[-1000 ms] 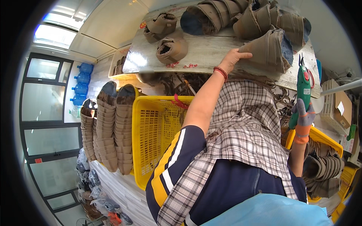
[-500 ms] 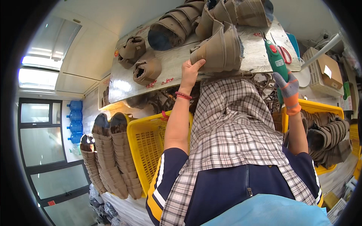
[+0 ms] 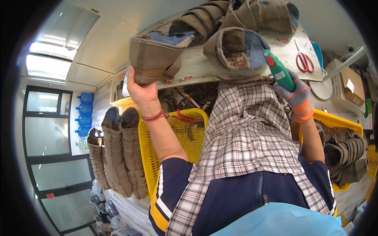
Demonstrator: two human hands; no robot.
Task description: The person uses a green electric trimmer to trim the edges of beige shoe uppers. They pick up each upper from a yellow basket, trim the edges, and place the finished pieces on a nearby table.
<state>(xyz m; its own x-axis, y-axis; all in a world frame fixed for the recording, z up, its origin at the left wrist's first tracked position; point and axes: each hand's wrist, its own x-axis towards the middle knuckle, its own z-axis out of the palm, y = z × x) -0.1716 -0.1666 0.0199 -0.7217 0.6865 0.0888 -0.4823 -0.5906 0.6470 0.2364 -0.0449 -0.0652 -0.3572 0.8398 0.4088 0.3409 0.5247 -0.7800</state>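
"Two hands, both busy. How does the left one hold?"

"The bare left hand (image 3: pixel 143 94), at ten o'clock, is closed on the lower edge of a brown cuff-like piece (image 3: pixel 153 57) at eleven, its thumb on the near side and the other fingers hidden behind."

"What might spoil that?"

"A slack pinch. Held so low, the piece could tip outward and drop toward the yellow basket (image 3: pixel 142 151) at eight o'clock."

"And the right?"

"The gloved right hand (image 3: pixel 295 94), between two and three, wraps firmly around a green tool (image 3: pixel 282 74) with a red button. Its nose points toward ten, at the blue-lined brown stack (image 3: pixel 230 49) lying at one o'clock on the table (image 3: pixel 285 51)."

"Touching?"

"The overlap makes it hard to say. If the button were pressed by accident there, the tip could nick the lining."

"Any other hazard?"

"The red-handled scissors (image 3: pixel 304 63) at two o'clock, just beyond the glove; a careless sweep toward three could knock them off."
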